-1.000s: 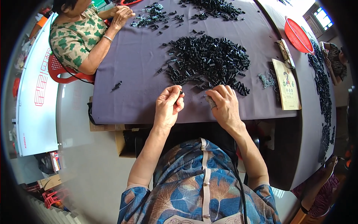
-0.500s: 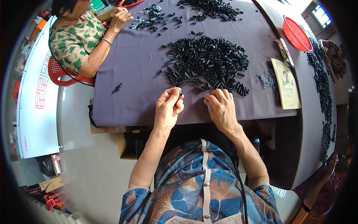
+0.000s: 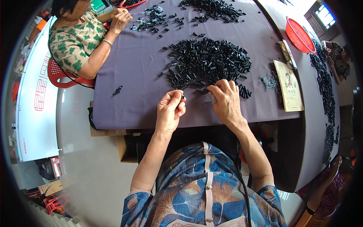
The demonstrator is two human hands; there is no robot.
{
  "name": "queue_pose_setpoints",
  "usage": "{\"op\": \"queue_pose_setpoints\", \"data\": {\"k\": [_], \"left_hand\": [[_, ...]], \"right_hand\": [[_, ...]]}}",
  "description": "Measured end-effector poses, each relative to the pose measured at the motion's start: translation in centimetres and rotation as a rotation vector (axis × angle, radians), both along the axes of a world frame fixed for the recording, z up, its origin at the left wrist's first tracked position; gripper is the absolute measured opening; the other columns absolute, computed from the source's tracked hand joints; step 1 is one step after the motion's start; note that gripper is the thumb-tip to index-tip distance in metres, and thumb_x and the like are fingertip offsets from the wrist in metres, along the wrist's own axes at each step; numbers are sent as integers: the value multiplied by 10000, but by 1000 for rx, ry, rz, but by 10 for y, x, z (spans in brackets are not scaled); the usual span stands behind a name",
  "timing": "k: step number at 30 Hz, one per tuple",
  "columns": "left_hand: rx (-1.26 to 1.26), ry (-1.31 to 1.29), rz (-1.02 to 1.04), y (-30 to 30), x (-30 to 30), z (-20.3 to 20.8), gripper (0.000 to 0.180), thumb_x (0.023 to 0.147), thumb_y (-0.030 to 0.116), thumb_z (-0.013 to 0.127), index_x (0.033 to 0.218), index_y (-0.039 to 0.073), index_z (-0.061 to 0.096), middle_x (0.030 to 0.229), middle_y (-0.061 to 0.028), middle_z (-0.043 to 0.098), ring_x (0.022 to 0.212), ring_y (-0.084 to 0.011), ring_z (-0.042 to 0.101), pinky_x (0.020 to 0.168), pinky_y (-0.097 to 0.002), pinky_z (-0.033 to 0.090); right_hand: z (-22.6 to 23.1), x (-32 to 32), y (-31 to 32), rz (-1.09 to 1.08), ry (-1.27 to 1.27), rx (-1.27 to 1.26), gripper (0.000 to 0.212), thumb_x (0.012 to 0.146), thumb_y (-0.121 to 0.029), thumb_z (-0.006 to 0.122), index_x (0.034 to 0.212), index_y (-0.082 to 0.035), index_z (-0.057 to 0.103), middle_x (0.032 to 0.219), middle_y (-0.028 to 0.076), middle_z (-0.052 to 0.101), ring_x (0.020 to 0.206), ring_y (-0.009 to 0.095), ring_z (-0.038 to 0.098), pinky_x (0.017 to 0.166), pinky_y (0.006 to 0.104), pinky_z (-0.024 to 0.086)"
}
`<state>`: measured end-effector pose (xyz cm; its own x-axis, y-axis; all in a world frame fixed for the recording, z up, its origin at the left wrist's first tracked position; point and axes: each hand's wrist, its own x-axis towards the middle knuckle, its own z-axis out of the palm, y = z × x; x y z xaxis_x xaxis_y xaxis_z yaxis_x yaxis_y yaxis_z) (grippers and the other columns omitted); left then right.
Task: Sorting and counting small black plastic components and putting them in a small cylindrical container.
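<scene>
My left hand is closed, pinching a small black plastic part between thumb and fingertips just above the table's near edge. To its right, my right hand curls around a silvery-grey clump of what look like tiny coil springs. One thin coil pokes out at the side of that clump. The thumb and forefinger of this hand are at the near edge of a large heap of black plastic parts. Whether its fingertips pinch a single piece is too small to tell.
A purple-grey cloth covers the table. Further right lie loose silvery bits, a yellowish booklet and a red basket. Two black parts lie at left. A co-worker sits far left near another heap.
My right hand has moved slightly away from me, its wrist lifting and its fingers bending toward the heap. The left hand stays nearly in place with the black part.
</scene>
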<state>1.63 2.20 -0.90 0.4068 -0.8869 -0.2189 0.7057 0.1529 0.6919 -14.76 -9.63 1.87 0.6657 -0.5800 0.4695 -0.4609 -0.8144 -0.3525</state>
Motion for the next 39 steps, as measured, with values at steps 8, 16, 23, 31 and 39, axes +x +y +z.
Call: {"op": "queue_pose_setpoints", "data": {"k": [8,16,23,31,39], "left_hand": [[6,7,2,-1,-2,2,125,954,140,562,1001,35,612,832,-61,611,607,-71,515,482,-195,385],[27,-18,32,-2,-4,5,110,931,148,607,964,43,608,803,-53,596,592,-61,511,478,-190,385],[50,-25,20,-2,-6,3,120,944,149,583,963,37,619,791,-49,598,593,-59,486,488,-195,364],[116,37,42,-19,-29,7,130,911,164,638,969,48,644,785,-29,617,587,-42,514,495,-177,396],[60,-49,31,-20,-38,0,119,903,136,645,969,38,663,752,4,600,563,-42,500,462,-185,381]], "right_hand": [[-5,13,-1,6,40,35,338,640,25,610,949,-84,695,932,45,555,908,260,485,828,366,397],[4,19,-3,33,145,-5,240,699,-22,603,915,-86,686,914,50,553,901,260,486,805,372,385],[2,16,4,28,67,-131,223,698,-91,593,921,-81,573,913,76,537,880,272,484,775,388,371],[2,3,30,164,-367,618,372,640,153,528,973,-3,583,890,157,622,835,338,633,740,345,511],[-11,-1,32,92,-441,725,270,717,118,626,954,-3,585,879,129,661,806,238,673,718,306,526]]}}
